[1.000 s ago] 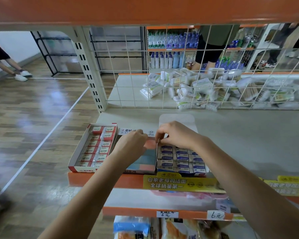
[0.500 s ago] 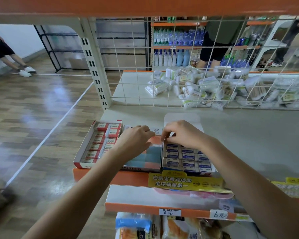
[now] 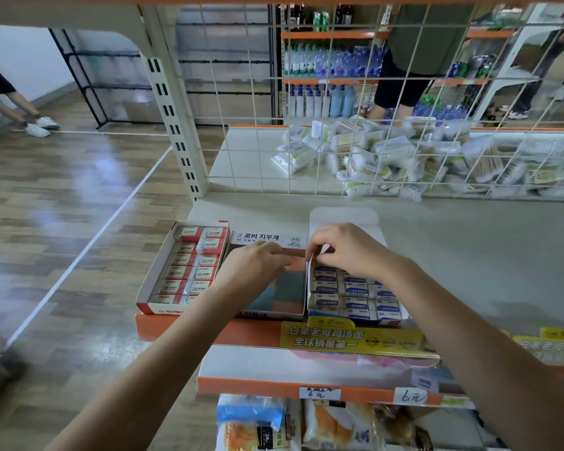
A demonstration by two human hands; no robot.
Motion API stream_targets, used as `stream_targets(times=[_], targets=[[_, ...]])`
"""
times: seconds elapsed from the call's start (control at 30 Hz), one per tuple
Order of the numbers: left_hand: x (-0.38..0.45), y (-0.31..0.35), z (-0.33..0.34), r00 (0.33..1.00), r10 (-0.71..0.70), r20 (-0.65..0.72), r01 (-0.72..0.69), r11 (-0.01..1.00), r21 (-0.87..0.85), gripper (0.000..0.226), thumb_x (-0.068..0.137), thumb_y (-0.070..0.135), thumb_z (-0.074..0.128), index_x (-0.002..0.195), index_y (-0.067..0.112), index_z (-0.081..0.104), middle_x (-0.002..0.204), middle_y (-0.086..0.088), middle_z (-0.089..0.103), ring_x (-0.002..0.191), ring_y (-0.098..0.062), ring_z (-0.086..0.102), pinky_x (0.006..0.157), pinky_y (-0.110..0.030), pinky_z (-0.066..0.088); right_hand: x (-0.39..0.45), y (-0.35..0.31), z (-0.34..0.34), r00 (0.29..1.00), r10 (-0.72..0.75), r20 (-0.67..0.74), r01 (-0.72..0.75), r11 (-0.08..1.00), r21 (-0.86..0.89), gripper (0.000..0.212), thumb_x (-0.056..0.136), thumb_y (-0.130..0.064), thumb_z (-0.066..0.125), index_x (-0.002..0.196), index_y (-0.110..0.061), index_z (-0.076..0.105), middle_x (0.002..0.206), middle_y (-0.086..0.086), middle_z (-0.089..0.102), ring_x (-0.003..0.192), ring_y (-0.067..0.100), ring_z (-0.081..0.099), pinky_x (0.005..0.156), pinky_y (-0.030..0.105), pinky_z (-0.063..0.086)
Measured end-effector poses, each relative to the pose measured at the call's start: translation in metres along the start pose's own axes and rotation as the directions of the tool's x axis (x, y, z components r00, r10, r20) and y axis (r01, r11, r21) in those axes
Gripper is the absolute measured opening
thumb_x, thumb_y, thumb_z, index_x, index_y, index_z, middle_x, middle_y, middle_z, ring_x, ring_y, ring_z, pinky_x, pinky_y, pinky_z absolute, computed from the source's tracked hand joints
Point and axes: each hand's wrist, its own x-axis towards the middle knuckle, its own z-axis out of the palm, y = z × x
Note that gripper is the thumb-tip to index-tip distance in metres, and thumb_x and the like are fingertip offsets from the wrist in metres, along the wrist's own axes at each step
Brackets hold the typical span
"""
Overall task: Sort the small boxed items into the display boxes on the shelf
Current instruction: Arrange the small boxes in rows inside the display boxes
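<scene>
Three open display boxes stand side by side at the shelf's front edge. The left box (image 3: 153,288) holds red-and-white boxed erasers (image 3: 192,265). The middle box (image 3: 271,238) has a Korean label and coloured blocks inside. The right box (image 3: 308,288) holds blue-and-white boxed erasers (image 3: 355,296). My left hand (image 3: 254,266) hovers over the back of the middle box with curled fingers; what they touch is hidden. My right hand (image 3: 342,249) pinches a small boxed eraser at the back-left corner of the right box, mostly covered by my fingers.
A white wire grid (image 3: 339,151) closes the back of the shelf (image 3: 469,255), with packets of cotton swabs (image 3: 404,157) piled behind it. A yellow label strip (image 3: 352,340) hangs on the orange shelf lip. Snack bags (image 3: 251,424) fill the shelf below. People stand in the aisles beyond.
Both hands stay at the back of the middle and right boxes. My left fingertips have edged slightly right, closer to my right hand.
</scene>
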Motion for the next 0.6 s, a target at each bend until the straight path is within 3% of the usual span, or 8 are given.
stream_targets(times=[0.13, 0.3, 0.37, 0.5, 0.6], targets=[[0.003, 0.002, -0.001, 0.991, -0.038, 0.127, 0.028, 0.996, 0.079, 0.026, 0.095, 0.02, 0.049, 0.116, 0.024, 0.065, 0.12, 0.003, 0.057, 0.106, -0.017, 0.05, 0.079, -0.032, 0.048, 0.0, 0.001, 0.001, 1.0, -0.002, -0.001, 0.002, 1.0, 0.0, 0.016, 0.084, -0.006, 0.061, 0.089, -0.017, 0.071, 0.09, -0.007, 0.063, 0.084, 0.007, 0.058, 0.073, 0.01, 0.042], [0.008, 0.003, -0.006, 0.982, -0.038, 0.183, 0.011, 0.989, 0.146, 0.025, 0.098, 0.024, 0.044, 0.111, 0.022, 0.065, 0.101, 0.003, 0.053, 0.086, -0.016, 0.05, 0.064, -0.027, 0.036, 0.001, 0.001, 0.002, 1.0, -0.003, -0.004, 0.003, 1.0, -0.007, 0.015, 0.083, -0.006, 0.062, 0.09, -0.017, 0.071, 0.09, -0.006, 0.064, 0.085, 0.007, 0.058, 0.077, 0.016, 0.046], [0.007, 0.0, -0.007, 0.981, -0.047, 0.186, 0.027, 0.993, 0.111, 0.027, 0.098, 0.023, 0.043, 0.116, 0.027, 0.064, 0.101, 0.004, 0.052, 0.083, -0.015, 0.052, 0.064, -0.028, 0.041, 0.002, -0.001, 0.0, 1.0, 0.003, 0.012, -0.003, 1.0, -0.029, 0.014, 0.084, -0.008, 0.062, 0.09, -0.017, 0.071, 0.092, -0.006, 0.064, 0.086, 0.008, 0.058, 0.079, 0.02, 0.047], [0.006, -0.003, -0.015, 0.969, -0.067, 0.239, 0.063, 0.998, 0.026, 0.028, 0.096, 0.029, 0.048, 0.121, 0.037, 0.059, 0.118, 0.008, 0.057, 0.096, -0.013, 0.058, 0.075, -0.03, 0.05, 0.005, -0.007, -0.006, 0.997, 0.015, 0.072, -0.009, 0.996, -0.089, 0.011, 0.085, -0.013, 0.062, 0.092, -0.019, 0.069, 0.095, -0.006, 0.063, 0.086, 0.007, 0.057, 0.075, 0.019, 0.044], [0.011, 0.002, -0.022, 0.971, -0.076, 0.226, 0.076, 0.997, 0.005, 0.03, 0.093, 0.034, 0.053, 0.122, 0.04, 0.058, 0.108, 0.008, 0.062, 0.09, -0.011, 0.058, 0.075, -0.029, 0.05, 0.006, -0.012, -0.007, 0.996, 0.014, 0.086, 0.0, 0.985, -0.17, 0.015, 0.088, -0.015, 0.061, 0.101, -0.017, 0.068, 0.102, -0.003, 0.064, 0.09, 0.01, 0.057, 0.077, 0.022, 0.045]])
